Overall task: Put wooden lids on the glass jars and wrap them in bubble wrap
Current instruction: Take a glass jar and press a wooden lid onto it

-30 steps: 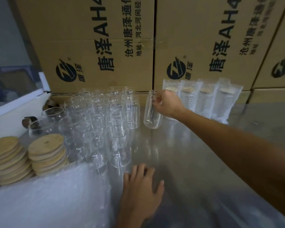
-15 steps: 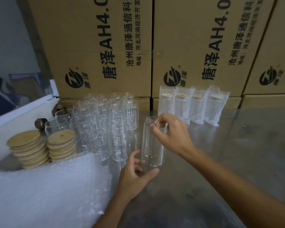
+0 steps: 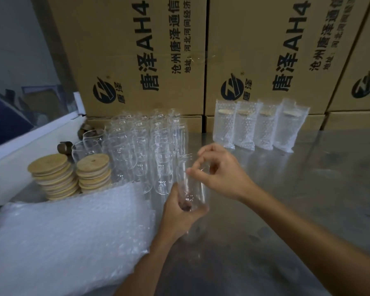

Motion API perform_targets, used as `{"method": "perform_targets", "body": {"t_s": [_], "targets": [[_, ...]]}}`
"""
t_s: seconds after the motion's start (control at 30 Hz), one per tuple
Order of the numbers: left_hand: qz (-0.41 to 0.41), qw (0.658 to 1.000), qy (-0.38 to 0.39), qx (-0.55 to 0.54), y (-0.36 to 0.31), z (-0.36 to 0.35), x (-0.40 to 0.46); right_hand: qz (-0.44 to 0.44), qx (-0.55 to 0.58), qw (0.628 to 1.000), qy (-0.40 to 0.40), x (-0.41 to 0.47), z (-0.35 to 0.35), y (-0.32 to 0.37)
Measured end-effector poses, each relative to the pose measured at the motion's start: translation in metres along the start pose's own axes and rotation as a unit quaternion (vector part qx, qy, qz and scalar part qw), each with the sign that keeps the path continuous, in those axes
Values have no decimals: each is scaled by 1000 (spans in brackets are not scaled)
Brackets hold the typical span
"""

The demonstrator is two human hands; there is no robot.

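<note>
Two hands on one glass jar [image 3: 190,184], held upright just above the worktop [image 3: 308,189] at centre; left hand [image 3: 181,212] wraps the base from below, fingers curled round the glass, so it takes the weight; right hand [image 3: 220,171] pinches the rim with thumb and fingertips, other fingers loosely curled; likely steadying the mouth so a lid can go on square.

No lid on this jar yet; my read is the step in hand is staging the jar before lidding.

Layout looks like a left-to-right line: two stacks of wooden lids [image 3: 73,176] at near left, within reach of the left hand; bare jars [image 3: 145,146] packed tight in rows just right of the lids, far from the edge, probably so nothing gets knocked off; bubble wrap [image 3: 68,236] lies flat in a thick pile at near left, just beside the held jar, so a lidded jar can go straight into it.

Four wrapped jars [image 3: 259,124] stand upright in a row at far right, against the cardboard boxes [image 3: 254,50], well apart from the bare glass; finished stock kept separate, lids visible through the wrap.

Risk, as a judgement: smooth glass held only at base and rim; next move needs one hand free for a lid, so the base grip has to hold alone.
</note>
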State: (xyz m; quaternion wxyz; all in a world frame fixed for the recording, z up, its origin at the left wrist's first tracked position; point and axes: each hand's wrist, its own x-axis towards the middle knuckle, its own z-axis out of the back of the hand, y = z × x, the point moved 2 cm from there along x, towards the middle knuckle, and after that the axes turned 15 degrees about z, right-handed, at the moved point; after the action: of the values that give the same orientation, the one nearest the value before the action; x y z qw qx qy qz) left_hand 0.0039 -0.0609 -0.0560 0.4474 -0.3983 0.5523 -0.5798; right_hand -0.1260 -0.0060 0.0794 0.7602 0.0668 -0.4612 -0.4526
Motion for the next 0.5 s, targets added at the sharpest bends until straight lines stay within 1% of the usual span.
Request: {"method": "perform_targets", "body": {"t_s": [0.07,0.17,0.23,0.3,0.4,0.5], "targets": [[-17,1000,-10,0,-2,0,0,-25,5,999,32,3,3,-1],[-45,998,-32,4,-6,0,-1,-71,14,991,111,7,5,-3],[-50,997,-51,-7,-6,1,0,-85,-23,985,149,8,4,-2],[-52,997,-53,-14,-8,1,-1,-86,-58,982,159,7,0,0],[-46,998,-50,-10,-8,0,-1,-84,-91,981,149,6,-4,6],[-71,996,-53,-9,-11,0,-1,-92,-143,975,143,7,-7,12]]}}
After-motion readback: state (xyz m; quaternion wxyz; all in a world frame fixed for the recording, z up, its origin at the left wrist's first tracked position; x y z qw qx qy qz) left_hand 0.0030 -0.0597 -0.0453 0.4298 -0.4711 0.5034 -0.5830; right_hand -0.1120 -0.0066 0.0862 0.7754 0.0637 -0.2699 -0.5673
